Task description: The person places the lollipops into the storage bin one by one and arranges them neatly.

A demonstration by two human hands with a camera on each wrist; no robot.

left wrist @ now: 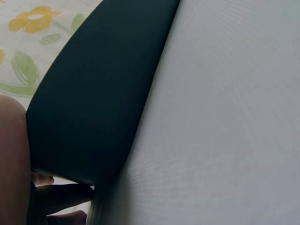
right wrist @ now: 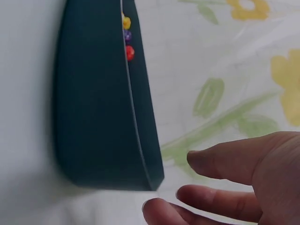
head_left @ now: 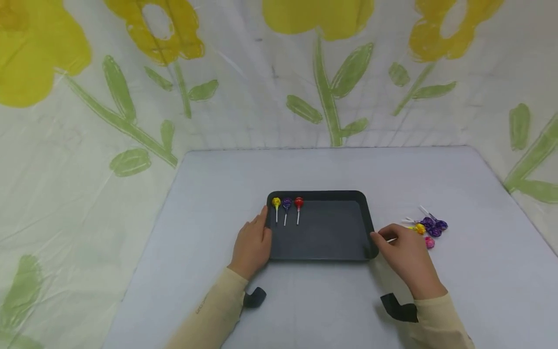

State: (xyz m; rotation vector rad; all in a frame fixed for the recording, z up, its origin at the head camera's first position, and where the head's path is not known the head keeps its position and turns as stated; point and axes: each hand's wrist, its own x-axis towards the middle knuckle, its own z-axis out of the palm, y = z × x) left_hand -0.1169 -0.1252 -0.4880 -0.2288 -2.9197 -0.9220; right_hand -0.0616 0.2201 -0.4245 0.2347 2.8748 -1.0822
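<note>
Use the tabletop (head_left: pixel 331 300) as the level base; the dark tray (head_left: pixel 333 232) lies flat on it and should stay square; the left hand (head_left: pixel 253 245) grips the tray's left rim, where light pressure should suffice; the right hand (head_left: pixel 408 257) is beside the right rim, thumb and fingers apart, nothing seen between them; loose lollipops (head_left: pixel 428 223) lie to its right, so move it without brushing them; a yellow lollipop (head_left: pixel 276 202), purple lollipop (head_left: pixel 286 204) and red lollipop (head_left: pixel 298 201) line the far-left corner; avoid jolts, since they may roll.
</note>
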